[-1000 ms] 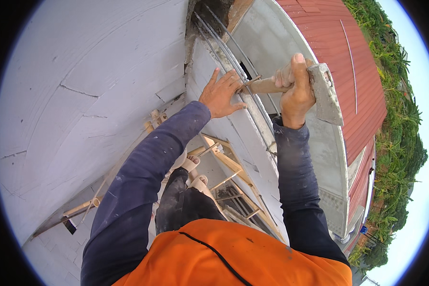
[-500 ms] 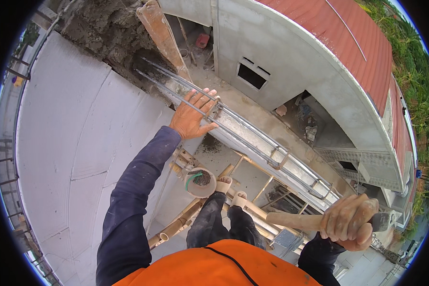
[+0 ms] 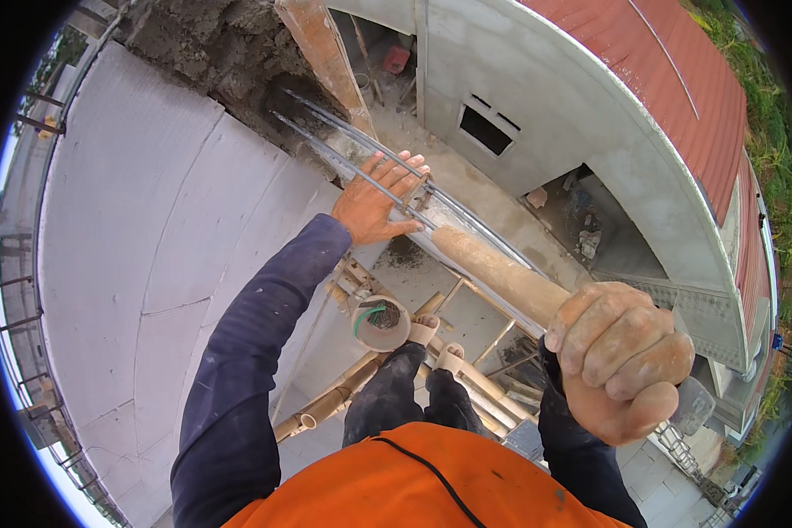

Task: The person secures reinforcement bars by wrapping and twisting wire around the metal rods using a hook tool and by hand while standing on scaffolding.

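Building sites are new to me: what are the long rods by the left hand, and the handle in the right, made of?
The rods look like steel: dull grey, slim, metallic. The handle is probably wood: tan, rounded and matte, perhaps dusty.

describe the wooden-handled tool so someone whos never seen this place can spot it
Find the grey-walled building with the red roof at the upper right. Below it, the right hand grips the tool by its handle, which points up and left toward the left hand. Unlike the thin grey steel bars nearby, that handle is thick, rounded and light brown.
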`<state>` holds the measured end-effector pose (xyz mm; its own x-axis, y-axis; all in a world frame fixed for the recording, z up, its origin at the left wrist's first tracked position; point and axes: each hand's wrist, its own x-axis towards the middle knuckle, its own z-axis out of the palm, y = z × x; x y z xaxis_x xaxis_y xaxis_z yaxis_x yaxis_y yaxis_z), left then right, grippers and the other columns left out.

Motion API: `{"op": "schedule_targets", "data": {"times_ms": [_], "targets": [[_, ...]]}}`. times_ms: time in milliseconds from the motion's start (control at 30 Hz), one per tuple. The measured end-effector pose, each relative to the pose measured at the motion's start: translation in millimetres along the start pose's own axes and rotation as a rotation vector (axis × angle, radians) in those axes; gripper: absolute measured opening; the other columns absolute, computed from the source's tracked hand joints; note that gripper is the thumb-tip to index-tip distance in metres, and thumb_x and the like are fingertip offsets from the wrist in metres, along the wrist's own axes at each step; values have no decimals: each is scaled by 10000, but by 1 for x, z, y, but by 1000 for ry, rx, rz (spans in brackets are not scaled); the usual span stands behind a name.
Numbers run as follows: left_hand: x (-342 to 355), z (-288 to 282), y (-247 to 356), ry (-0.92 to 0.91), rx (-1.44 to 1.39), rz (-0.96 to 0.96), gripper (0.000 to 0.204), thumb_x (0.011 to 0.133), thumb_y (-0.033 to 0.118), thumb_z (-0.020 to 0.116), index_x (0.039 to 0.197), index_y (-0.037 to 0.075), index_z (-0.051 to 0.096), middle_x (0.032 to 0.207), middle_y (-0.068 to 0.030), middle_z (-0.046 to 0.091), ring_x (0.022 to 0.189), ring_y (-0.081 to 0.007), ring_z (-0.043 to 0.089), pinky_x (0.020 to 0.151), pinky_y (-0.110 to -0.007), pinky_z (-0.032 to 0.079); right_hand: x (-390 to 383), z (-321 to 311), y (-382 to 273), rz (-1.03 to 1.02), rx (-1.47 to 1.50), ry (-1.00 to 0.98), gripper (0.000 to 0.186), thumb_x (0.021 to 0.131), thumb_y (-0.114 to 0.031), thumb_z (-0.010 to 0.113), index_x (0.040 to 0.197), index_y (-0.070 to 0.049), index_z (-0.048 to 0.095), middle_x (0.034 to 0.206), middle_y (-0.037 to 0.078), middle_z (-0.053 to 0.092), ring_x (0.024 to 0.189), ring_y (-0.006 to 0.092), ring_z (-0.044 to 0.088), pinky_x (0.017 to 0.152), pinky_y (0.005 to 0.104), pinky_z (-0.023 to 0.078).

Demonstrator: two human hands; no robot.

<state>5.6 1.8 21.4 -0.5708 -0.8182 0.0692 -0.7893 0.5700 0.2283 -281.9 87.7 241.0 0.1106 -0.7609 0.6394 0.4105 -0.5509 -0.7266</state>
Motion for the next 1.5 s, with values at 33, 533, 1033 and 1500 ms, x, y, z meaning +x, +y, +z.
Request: {"op": "schedule_targets", "data": {"times_ms": [33, 533, 1033, 1500], "targets": [[-1, 1, -2, 5, 1, 2, 938, 869, 546, 741, 1620, 167, 328, 1677, -64, 325, 1571, -278, 246, 1305, -511, 165, 1, 2, 10, 18, -37, -26, 443, 1052, -392, 603, 717, -137, 464, 586, 7, 506, 496, 160, 550, 540, 344, 529], [2, 2, -6, 50, -77, 39, 1001, 822, 665, 734, 1596, 146, 367, 1658, -87, 358, 1564, -285, 273, 1293, -528, 192, -3, 17, 136, 73, -500, -4, 341, 1035, -271, 570, 765, -129, 418, 604, 14, 458, 537, 158, 462, 582, 367, 481], [0, -2, -4, 8, -18, 56, 998, 855, 652, 697, 1616, 130, 319, 1677, -107, 315, 1578, -300, 233, 1303, -525, 156, -16, 22, 124, 83, -428, 12, 331, 1049, -191, 520, 757, -118, 384, 607, 32, 442, 544, 140, 449, 571, 343, 458], [5, 4, 15, -97, 171, -21, 952, 980, 656, 528, 1657, 69, 206, 1732, -123, 177, 1610, -296, 117, 1318, -494, 101, -40, -22, -176, -74, -349, 128, 378, 1110, -342, 416, 802, -125, 449, 611, 11, 422, 516, 145, 474, 593, 346, 497]]}}
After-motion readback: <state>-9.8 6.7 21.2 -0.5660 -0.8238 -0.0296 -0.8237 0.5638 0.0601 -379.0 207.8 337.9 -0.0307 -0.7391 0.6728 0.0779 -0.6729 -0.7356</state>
